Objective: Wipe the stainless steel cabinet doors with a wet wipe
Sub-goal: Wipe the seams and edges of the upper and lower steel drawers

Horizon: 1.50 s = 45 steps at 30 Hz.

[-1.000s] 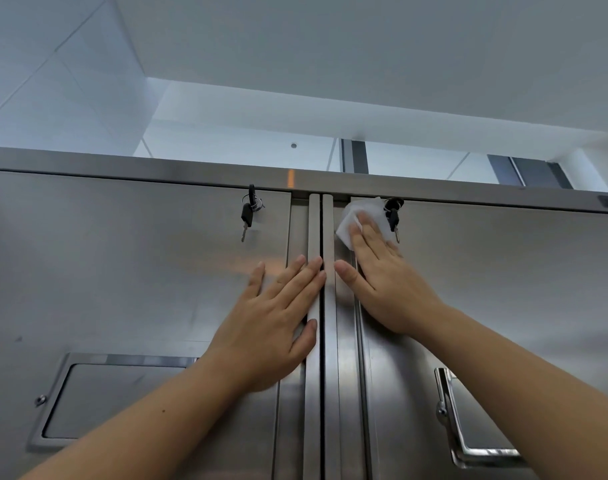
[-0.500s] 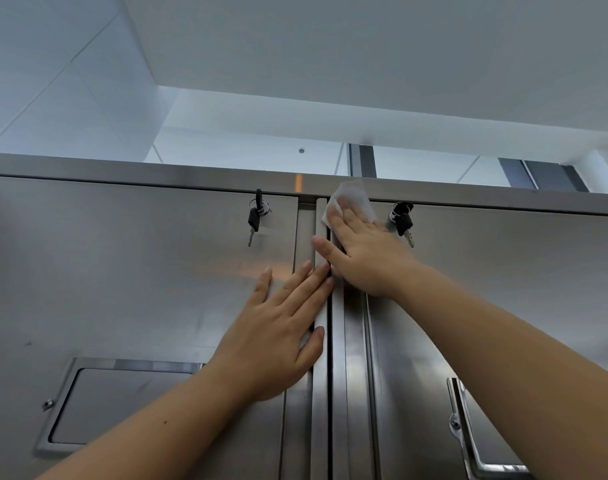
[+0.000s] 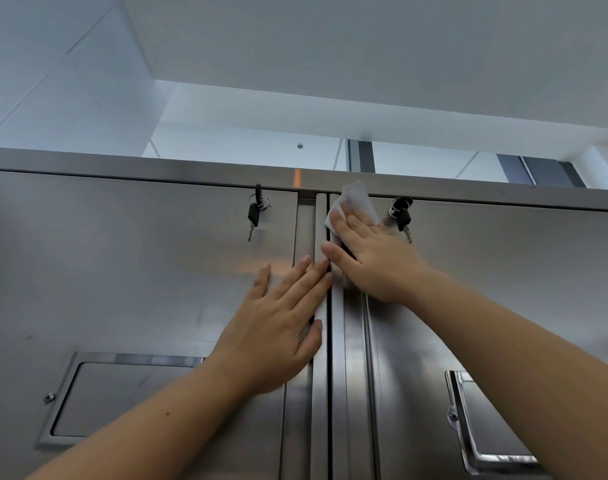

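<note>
Presses the wet wipe (image 3: pixel 354 202) flat under the straight, unclenched fingers (image 3: pixel 351 223) of the right hand (image 3: pixel 375 261), keys (image 3: pixel 401 214) hanging just right of them, likely to scrub the right cabinet door (image 3: pixel 503 289) along its top edge. Braces the left hand (image 3: pixel 278 327), fingers spread and grasping nothing, on the left cabinet door (image 3: pixel 122 271), probably for steadiness. Reveals no contents: doors closed.

Left hand (image 3: pixel 278 327) flat on left door (image 3: pixel 122 271); wipe (image 3: pixel 353 206) under right hand (image 3: pixel 375 258), top of right door (image 3: pixel 503 289).

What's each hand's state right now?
Left hand: open, flat on the left door, holding nothing.
Right hand: open, straight fingers pressing the wipe near the top of the right door.
</note>
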Available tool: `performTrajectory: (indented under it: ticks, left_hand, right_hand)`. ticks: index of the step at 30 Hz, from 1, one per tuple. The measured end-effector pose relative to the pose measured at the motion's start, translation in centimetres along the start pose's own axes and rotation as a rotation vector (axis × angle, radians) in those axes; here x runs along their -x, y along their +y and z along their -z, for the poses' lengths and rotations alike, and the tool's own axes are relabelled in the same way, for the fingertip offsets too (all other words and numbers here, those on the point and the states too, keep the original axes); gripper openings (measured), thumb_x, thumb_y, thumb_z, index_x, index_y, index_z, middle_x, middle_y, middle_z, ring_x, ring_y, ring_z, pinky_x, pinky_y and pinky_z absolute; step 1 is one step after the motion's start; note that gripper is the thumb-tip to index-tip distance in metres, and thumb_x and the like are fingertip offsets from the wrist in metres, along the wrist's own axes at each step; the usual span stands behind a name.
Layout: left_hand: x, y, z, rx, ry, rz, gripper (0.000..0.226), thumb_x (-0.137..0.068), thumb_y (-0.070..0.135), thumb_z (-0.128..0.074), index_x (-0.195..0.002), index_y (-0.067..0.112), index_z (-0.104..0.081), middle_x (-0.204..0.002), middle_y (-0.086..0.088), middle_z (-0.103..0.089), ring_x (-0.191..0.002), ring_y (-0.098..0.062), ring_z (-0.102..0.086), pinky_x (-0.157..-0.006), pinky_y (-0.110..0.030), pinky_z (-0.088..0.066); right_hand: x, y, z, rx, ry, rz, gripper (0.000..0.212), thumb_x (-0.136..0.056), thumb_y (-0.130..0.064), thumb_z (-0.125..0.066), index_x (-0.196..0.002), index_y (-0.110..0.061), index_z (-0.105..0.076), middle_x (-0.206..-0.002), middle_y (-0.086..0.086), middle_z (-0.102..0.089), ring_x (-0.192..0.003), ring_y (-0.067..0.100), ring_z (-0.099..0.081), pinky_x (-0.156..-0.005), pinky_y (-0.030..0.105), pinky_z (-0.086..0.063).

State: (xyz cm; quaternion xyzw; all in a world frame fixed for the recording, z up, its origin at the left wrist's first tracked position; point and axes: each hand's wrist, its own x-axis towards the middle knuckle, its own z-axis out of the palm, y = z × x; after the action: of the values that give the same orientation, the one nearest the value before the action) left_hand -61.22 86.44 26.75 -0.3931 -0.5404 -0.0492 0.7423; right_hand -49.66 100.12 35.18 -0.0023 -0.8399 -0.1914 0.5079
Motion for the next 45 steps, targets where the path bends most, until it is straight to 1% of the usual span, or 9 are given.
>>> performTrajectory:
  ticks: [4,9,13,16,22,27,30,36,45]
  left_hand:
    - [0.0,0.1,0.2,0.026,-0.01,0.014,0.057,-0.091,0.034,-0.033,-0.141,0.01,-0.043,-0.149,-0.006,-0.037,-0.138,-0.021,-0.032,-0.106,-0.047,-0.018]
    - [0.0,0.1,0.2,0.045,-0.008,0.016,0.056,-0.091,0.032,-0.033,-0.141,0.01,-0.044,-0.148,-0.006,-0.038,-0.138,-0.021,-0.032,-0.107,-0.047,-0.017]
    - [0.0,0.0,0.2,0.038,-0.016,0.016,0.056,-0.091,0.032,-0.033,-0.141,0.01,-0.044,-0.148,-0.006,-0.038,-0.138,-0.022,-0.032,-0.107,-0.047,-0.018]
    - [-0.1,0.1,0.2,0.049,-0.013,0.02,0.056,-0.091,0.031,-0.032,-0.141,0.009,-0.044,-0.148,-0.007,-0.038,-0.138,-0.022,-0.032,-0.107,-0.047,-0.017]
    - [-0.1,0.3,0.3,0.053,-0.025,0.014,0.055,-0.09,0.029,-0.032,-0.14,0.007,-0.044,-0.148,-0.01,-0.039,-0.137,-0.023,-0.034,-0.108,-0.046,-0.015]
    - [-0.1,0.4,0.5,0.055,-0.031,0.0,0.056,-0.091,0.03,-0.033,-0.141,0.007,-0.043,-0.148,-0.01,-0.038,-0.136,-0.025,-0.035,-0.107,-0.046,-0.016]
    - [-0.1,0.3,0.6,0.052,-0.031,-0.003,0.056,-0.091,0.031,-0.032,-0.141,0.007,-0.043,-0.148,-0.01,-0.038,-0.136,-0.025,-0.035,-0.107,-0.047,-0.016]
    - [-0.2,0.3,0.6,0.065,-0.044,0.01,0.055,-0.091,0.03,-0.031,-0.14,0.008,-0.044,-0.148,-0.01,-0.038,-0.136,-0.026,-0.034,-0.11,-0.048,-0.015]
    - [1.2,1.3,0.9,0.081,-0.084,-0.002,0.057,-0.092,0.03,-0.03,-0.141,0.005,-0.042,-0.148,-0.013,-0.036,-0.136,-0.026,-0.035,-0.109,-0.049,-0.016]
  right_hand:
    - [4.4,0.3,-2.3,0.019,0.083,0.115,0.091,-0.064,-0.078,0.029,-0.14,-0.03,0.015,-0.149,-0.016,0.02,-0.136,-0.001,0.025,-0.117,0.028,0.006]
    - [4.7,0.7,-3.1,0.015,0.179,0.153,0.093,-0.072,-0.076,0.023,-0.144,-0.021,0.001,-0.156,-0.006,-0.002,-0.14,0.007,0.012,-0.117,0.03,0.0]
    - [3.2,0.4,-2.3,0.051,0.15,0.074,0.114,-0.054,-0.077,0.036,-0.15,-0.023,0.004,-0.159,-0.005,0.001,-0.133,-0.002,0.019,-0.11,0.022,0.01]
    - [4.7,-0.3,-2.8,0.017,0.161,0.088,0.106,-0.064,-0.076,0.029,-0.149,-0.02,0.001,-0.158,-0.002,-0.003,-0.136,0.002,0.016,-0.112,0.026,0.006]
    - [9.6,0.0,-5.6,0.071,0.233,0.206,0.066,-0.098,-0.056,-0.011,-0.146,-0.015,-0.029,-0.15,0.005,-0.033,-0.141,0.02,-0.024,-0.114,0.036,-0.024]
    - [6.9,1.0,-3.7,0.026,0.135,0.198,0.08,-0.082,-0.072,0.006,-0.147,-0.025,-0.003,-0.157,-0.005,-0.014,-0.141,0.004,0.006,-0.113,0.024,0.001]
    - [5.6,0.6,-3.3,0.038,0.167,0.151,0.082,-0.081,-0.068,-0.003,-0.15,-0.022,-0.007,-0.158,-0.004,-0.015,-0.139,0.002,0.011,-0.113,0.024,0.004]
    - [11.5,-0.1,-6.3,0.061,0.21,0.247,0.067,-0.096,-0.059,-0.017,-0.149,-0.019,-0.021,-0.154,0.002,-0.024,-0.145,0.017,-0.013,-0.115,0.032,-0.012]
    - [8.0,0.4,-4.6,0.006,0.185,0.186,0.082,-0.087,-0.07,-0.003,-0.149,-0.018,-0.017,-0.155,0.0,-0.025,-0.142,0.01,-0.004,-0.115,0.034,-0.012]
